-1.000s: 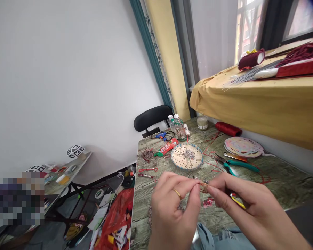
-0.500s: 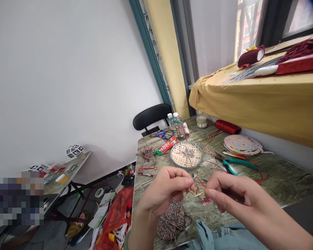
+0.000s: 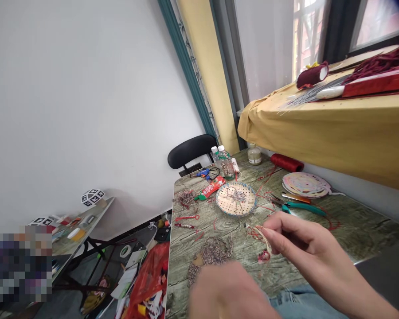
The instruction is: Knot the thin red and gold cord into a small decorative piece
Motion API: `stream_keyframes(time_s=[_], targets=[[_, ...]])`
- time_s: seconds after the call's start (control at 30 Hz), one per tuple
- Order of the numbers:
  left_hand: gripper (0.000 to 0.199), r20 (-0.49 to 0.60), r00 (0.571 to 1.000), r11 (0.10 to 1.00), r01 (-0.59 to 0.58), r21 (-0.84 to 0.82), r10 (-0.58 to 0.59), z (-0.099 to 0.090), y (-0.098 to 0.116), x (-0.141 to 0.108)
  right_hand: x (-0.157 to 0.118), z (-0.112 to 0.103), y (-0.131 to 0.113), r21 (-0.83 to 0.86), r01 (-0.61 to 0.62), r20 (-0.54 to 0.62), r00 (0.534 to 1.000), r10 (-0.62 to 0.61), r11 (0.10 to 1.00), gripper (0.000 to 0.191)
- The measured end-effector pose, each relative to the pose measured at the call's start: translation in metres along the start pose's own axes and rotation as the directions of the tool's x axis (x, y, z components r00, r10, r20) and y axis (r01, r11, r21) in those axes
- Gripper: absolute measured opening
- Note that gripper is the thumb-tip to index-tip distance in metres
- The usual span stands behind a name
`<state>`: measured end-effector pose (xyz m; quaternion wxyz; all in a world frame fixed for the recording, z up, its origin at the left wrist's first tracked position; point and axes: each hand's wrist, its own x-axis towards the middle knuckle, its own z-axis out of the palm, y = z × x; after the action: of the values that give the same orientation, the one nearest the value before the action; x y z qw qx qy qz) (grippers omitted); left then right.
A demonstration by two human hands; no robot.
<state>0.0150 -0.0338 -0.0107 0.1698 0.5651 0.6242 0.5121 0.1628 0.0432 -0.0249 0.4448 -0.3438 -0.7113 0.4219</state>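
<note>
A plain pale wall fills the left and middle of the view. Below it, at the centre and right, is a wood-grain table, with a ledge draped in a yellow cloth above its far right side. Two bare hands are at the near edge. The right hand is bent, with thumb and forefinger pinched together on a thin pale cord tangled with red thread. The left hand, low and close to the camera, is a blur; how far its fingers are curled, or whether it holds anything, I cannot tell.

Beyond the hands sits a shallow round basket edged in blue. A mottled yarn bundle lies just beyond the left hand, and teal-handled pliers lie beyond the right.

The cord is at the right fingertips, nearer that hand; from the left hand it lies up and to the right, apart from it. It arches, one end pointing left, the other dropping toward a small red cluster. Whether they are joined is unclear.
</note>
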Motion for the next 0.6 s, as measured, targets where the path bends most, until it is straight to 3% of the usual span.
stream_keyframes(time_s=[0.07, 0.1, 0.2, 0.3, 0.6], targets=[[0.037, -0.173, 0.985, 0.993, -0.013, -0.113, -0.006, -0.009, 0.004, 0.014, -0.002, -0.001, -0.004, 0.008, 0.045, -0.025, 0.999, -0.045, 0.999, 0.035], [0.033, -0.162, 0.986, 0.981, -0.005, -0.195, -0.028, -0.012, 0.007, 0.021, -0.003, -0.001, -0.007, -0.002, 0.071, -0.040, 0.997, -0.071, 0.997, 0.033], [0.006, 0.063, 0.995, 0.915, 0.097, -0.391, -0.079, -0.013, 0.013, 0.036, -0.007, -0.001, -0.015, -0.072, 0.140, -0.060, 0.988, -0.144, 0.988, 0.029], [0.006, 0.226, 0.973, 0.885, 0.142, -0.443, -0.043, -0.010, 0.014, 0.038, -0.009, -0.001, -0.018, -0.136, 0.200, -0.053, 0.977, -0.209, 0.970, 0.024], [0.017, 0.259, 0.966, 0.893, 0.105, -0.437, 0.013, -0.013, 0.015, 0.035, -0.010, 0.000, -0.018, -0.174, 0.297, -0.048, 0.950, -0.309, 0.939, 0.020]])
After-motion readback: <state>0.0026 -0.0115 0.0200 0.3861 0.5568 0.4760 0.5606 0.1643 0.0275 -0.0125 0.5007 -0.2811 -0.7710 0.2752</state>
